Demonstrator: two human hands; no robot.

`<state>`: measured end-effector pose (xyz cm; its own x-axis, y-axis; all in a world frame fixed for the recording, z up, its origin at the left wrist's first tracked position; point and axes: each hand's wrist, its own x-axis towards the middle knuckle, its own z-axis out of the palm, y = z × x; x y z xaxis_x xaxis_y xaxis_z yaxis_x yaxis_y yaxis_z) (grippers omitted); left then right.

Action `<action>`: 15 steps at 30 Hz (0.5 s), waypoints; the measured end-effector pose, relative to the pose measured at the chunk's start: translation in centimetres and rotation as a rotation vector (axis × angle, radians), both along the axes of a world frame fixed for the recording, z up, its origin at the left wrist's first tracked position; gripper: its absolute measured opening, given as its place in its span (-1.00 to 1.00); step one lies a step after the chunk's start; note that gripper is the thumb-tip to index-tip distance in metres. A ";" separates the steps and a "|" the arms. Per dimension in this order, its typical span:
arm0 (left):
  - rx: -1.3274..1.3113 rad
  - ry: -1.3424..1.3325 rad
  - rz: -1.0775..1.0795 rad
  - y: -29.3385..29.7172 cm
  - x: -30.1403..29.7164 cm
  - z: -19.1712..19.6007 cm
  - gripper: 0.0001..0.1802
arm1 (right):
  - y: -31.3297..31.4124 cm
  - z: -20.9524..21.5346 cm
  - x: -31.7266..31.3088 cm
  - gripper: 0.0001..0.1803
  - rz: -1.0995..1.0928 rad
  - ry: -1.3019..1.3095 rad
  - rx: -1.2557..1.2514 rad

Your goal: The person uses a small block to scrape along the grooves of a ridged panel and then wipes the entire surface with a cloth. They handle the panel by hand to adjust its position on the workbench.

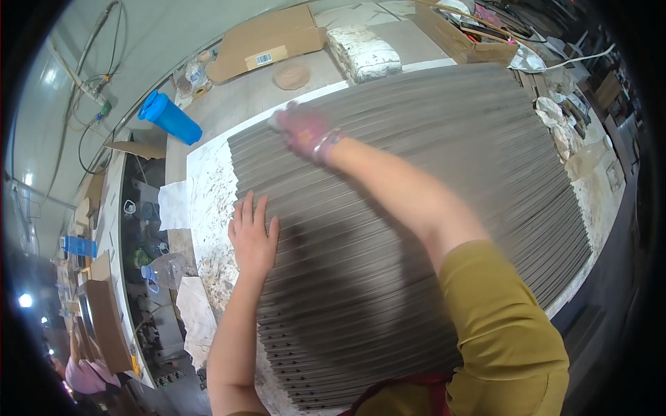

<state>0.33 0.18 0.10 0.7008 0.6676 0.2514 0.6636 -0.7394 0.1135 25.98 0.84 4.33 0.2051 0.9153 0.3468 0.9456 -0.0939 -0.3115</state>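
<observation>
A broad layer of long grey-brown strips [388, 208], laid side by side, covers a white speckled board [208, 166] in front of me. My left hand [252, 234] is bare and rests flat at the left ends of the strips, its fingers stretched out. Farther off, near the far left corner of the strips, my right hand [305, 132] wears a pink and grey glove. Motion smears its fingers, and whether they hold anything is unclear. Several strips at the near left show small dark marks at their ends.
A blue cup [171, 119] stands past the far left corner. Behind the strips are a cardboard piece [267, 41], a round tan disc [291, 76] and a white block [364, 54]. A box of tools [465, 35] sits far right. Plastic bottles [166, 270] lie left, below board height.
</observation>
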 end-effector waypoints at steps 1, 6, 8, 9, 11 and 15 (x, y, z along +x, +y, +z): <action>-0.003 0.012 -0.020 -0.2 0.7 0.2 -0.49 | 0.4 -2.3 2.8 -0.56 -0.143 -0.079 0.090; -0.011 0.030 -0.017 0.2 -0.1 -0.4 -0.48 | -7.8 -4.4 14.1 -0.43 -0.420 0.527 0.270; -0.098 -0.021 -0.037 1.0 0.9 -0.4 -0.46 | -10.3 -5.1 18.2 -0.48 -0.482 0.425 0.256; -0.126 -0.044 -0.066 1.5 2.0 0.4 -0.42 | -11.0 -5.8 20.3 -0.50 -0.475 0.379 0.245; 0.063 -0.058 -0.126 4.3 4.1 1.7 -0.38 | -12.0 -4.3 18.6 -0.50 -0.482 0.204 0.204; 0.248 -0.200 -0.171 12.5 10.4 2.3 -0.37 | -11.4 -4.2 16.1 -0.52 -0.423 0.021 0.069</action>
<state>10.72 12.72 2.38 0.7177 0.4461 0.5346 0.5104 -0.8593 0.0319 42.08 -10.55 0.11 0.5654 0.7237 0.3956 0.8214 -0.4508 -0.3494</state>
